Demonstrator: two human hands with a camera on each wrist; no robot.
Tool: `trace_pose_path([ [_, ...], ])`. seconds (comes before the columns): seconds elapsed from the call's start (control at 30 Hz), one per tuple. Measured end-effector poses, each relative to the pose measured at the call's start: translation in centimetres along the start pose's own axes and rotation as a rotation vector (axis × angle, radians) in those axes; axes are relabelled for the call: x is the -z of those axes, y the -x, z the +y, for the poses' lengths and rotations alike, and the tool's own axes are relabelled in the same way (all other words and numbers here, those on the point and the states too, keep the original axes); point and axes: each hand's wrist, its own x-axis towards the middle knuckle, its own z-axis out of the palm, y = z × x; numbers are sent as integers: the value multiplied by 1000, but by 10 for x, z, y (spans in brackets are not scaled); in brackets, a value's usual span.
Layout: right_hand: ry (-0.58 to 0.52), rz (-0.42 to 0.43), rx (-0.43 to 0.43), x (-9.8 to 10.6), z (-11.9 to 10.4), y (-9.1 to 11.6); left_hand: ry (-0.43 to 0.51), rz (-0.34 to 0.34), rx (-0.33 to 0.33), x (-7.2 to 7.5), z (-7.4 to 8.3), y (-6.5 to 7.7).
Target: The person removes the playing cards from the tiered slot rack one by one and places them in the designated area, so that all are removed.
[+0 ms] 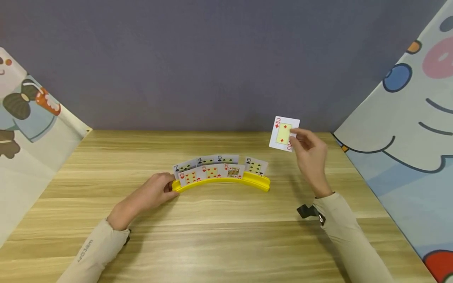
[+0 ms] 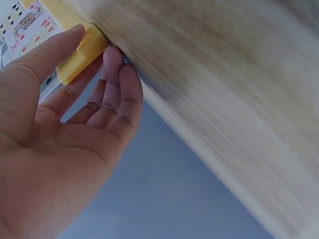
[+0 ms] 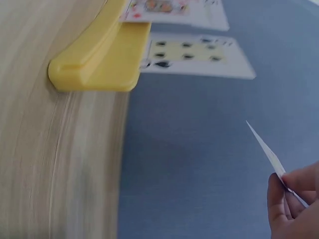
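A curved yellow card holder (image 1: 257,181) stands on the wooden table, bearing playing cards in two rows. Its front row shows a red six, a red five and a red king (image 1: 232,172); behind are black cards, with the six of spades (image 1: 255,166) apart at the right. My left hand (image 1: 143,197) grips the holder's left end between thumb and fingers, as the left wrist view also shows. Raised above the table at the right, my right hand (image 1: 313,155) pinches the two of diamonds (image 1: 283,134) by its right edge. The right wrist view catches that card nearly edge-on.
A dark grey wall (image 1: 212,70) rises behind the table's (image 1: 219,243) back edge. Panels with cartoon prints flank it, one at the left (image 1: 32,106) and one at the right (image 1: 407,129).
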Motion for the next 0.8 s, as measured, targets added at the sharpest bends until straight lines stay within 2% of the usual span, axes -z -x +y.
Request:
trace_pose_path([
  [0.17,-18,-35,-91,-8,16,-12,-3,-4,-10,1,0,0],
  [0.33,63,-125,-178,-12,45,-23,-2,-8,-14,1,0,0],
  [0.43,96,-169,-193,-13,69,-27,-1,-8,-7,0,1,0],
  [0.6,148,-258,-196,-16,87,-23,-5,-12,4,0,1,1],
  [0.8,149,-264,-220,-23,101,-19,1,-6,12,0,1,1],
])
